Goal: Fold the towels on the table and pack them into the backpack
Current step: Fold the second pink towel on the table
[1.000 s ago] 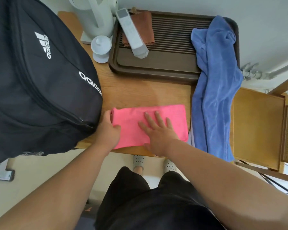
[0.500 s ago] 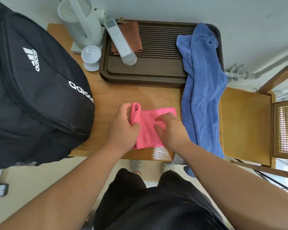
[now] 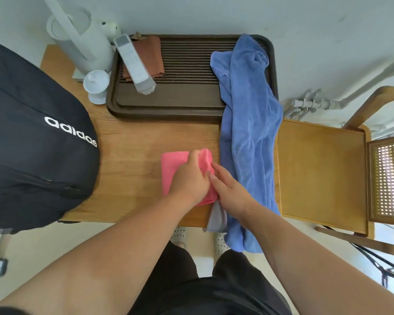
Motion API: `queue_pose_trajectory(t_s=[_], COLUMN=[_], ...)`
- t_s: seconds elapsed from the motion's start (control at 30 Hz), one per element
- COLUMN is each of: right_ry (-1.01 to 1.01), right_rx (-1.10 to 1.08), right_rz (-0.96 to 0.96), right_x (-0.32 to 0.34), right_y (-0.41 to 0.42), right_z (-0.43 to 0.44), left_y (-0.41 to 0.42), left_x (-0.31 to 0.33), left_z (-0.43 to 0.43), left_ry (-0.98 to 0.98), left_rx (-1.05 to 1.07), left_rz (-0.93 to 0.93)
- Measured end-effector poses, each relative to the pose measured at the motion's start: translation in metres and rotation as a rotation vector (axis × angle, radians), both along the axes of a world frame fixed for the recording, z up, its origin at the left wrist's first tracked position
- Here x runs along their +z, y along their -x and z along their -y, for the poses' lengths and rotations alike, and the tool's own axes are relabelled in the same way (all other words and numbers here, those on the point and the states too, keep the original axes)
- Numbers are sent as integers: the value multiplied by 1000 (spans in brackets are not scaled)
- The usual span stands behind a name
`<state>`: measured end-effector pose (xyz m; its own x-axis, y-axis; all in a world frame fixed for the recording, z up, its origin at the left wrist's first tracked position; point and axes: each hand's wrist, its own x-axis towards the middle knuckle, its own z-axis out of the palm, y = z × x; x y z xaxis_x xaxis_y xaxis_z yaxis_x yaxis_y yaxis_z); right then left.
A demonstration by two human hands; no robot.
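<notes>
Backpack (image 3: 32, 144) sits well left of our hands. Under our left hand (image 3: 189, 180) lies the pink towel (image 3: 172, 164), its doubled layer pinched in our curled fingers. Our right hand (image 3: 231, 193), fingers nearly straight, presses the towel's right edge; just right of it hangs the blue towel (image 3: 248, 133).
</notes>
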<state>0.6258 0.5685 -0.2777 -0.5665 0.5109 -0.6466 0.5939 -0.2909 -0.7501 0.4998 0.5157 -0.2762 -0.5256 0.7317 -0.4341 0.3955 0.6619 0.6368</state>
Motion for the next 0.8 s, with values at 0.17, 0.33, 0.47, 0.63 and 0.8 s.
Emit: queue_pose_trajectory(t_s=[0.17, 0.33, 0.47, 0.63, 0.8], right_ry=[-127, -256, -380, -795, -1127], right_rx=[125, 194, 258, 546, 872], right_rz=[-28, 32, 132, 350, 220], right_x=[1, 0, 1, 5, -6], right_y=[-1, -2, 0, 13, 39], right_z=[1, -1, -4, -10, -22], left_y=[2, 16, 20, 17, 16], left_x=[-4, 0, -18, -48, -64], left_z=[17, 50, 56, 48, 54], left_ry=[42, 24, 170, 265, 259], left_rx=[-55, -125, -293, -426, -486], left_rz=[-136, -485, -559, -526, -529])
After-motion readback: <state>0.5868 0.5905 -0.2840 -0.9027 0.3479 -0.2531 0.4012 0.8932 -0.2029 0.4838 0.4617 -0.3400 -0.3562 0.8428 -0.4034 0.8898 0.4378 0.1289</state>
